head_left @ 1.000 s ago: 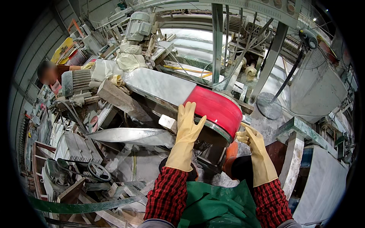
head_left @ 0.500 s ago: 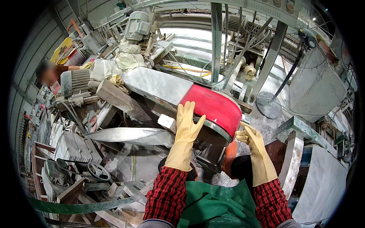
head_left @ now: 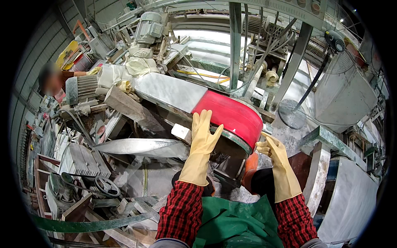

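Observation:
A long grey-white slab-like top (head_left: 171, 89) runs toward me, its rounded near end wrapped in glossy red sheeting (head_left: 231, 113). A greenish rim follows the lower edge of the red part. My left hand (head_left: 202, 138), in a cream rubber glove, has its fingers spread, the tips against the near side of the red sheeting. At the right of the rounded end is my right hand (head_left: 277, 155), gloved alike, with fingers loosely bent and nothing visible between them. Its fingertips are close to the red edge; whether they touch it I cannot tell.
A pale curved stone piece (head_left: 142, 147) and a white block (head_left: 181, 133) sit left of my left hand. A fan (head_left: 337, 45) stands at the right, near a leaning slab (head_left: 351, 202). Motors (head_left: 149, 28) are behind, with another person (head_left: 51, 78) far left.
Both hands keep their places. The border between the red sheeting and the grey-white top has shifted slightly left.

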A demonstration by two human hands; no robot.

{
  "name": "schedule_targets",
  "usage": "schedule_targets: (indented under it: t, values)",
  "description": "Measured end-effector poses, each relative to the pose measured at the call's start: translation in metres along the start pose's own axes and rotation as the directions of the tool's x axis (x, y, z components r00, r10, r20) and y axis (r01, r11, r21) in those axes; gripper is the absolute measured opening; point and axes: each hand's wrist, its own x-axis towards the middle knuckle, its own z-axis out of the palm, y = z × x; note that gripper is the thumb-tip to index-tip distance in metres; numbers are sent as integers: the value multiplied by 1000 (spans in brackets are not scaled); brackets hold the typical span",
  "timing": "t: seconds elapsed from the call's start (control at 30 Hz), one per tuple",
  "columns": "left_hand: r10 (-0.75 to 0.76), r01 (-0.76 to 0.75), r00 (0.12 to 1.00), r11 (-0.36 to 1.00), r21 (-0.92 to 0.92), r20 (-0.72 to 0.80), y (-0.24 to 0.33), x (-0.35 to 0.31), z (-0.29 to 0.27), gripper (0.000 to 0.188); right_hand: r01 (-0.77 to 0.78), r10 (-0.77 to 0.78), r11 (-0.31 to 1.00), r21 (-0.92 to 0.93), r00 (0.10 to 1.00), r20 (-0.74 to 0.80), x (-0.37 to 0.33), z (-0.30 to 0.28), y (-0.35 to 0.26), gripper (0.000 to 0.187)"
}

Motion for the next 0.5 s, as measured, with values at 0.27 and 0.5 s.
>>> schedule_targets:
  t: [0.27,0.5]
  values:
    - [-5,4,1000,999,37,20,8,1,-7,72,-1,1,1000,-15,1000,-4,0,1,-1,47]
    - [20,-21,999,1000,-21,-30,6,2,-4,70,2,-2,1000,-9,1000,-11,0,0,1,50]
